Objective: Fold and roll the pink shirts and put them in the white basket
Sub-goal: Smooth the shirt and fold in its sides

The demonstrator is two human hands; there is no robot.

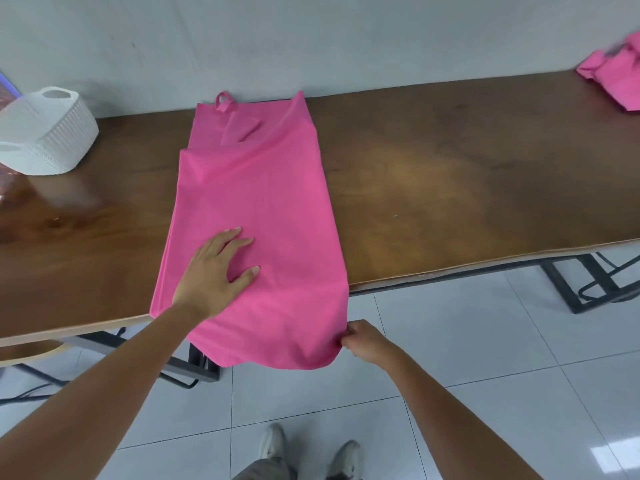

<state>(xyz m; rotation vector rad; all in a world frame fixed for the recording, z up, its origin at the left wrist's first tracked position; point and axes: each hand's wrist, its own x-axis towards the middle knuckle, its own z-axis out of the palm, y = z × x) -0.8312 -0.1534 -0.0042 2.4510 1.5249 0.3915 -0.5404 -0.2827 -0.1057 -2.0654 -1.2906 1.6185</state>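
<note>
A pink shirt [256, 188] lies folded into a long strip on the brown table [450, 181], its hem hanging over the near edge. My left hand [216, 271] presses flat on the shirt's lower left part, fingers spread. My right hand [363, 341] pinches the hem's lower right corner just off the table edge. The white basket [48, 133] stands at the table's far left. More pink shirts [613, 77] lie in a heap at the far right.
A grey wall runs behind the table. Black metal table legs [588, 289] show below the near edge, over white floor tiles. My shoes [311, 452] are at the bottom of the view.
</note>
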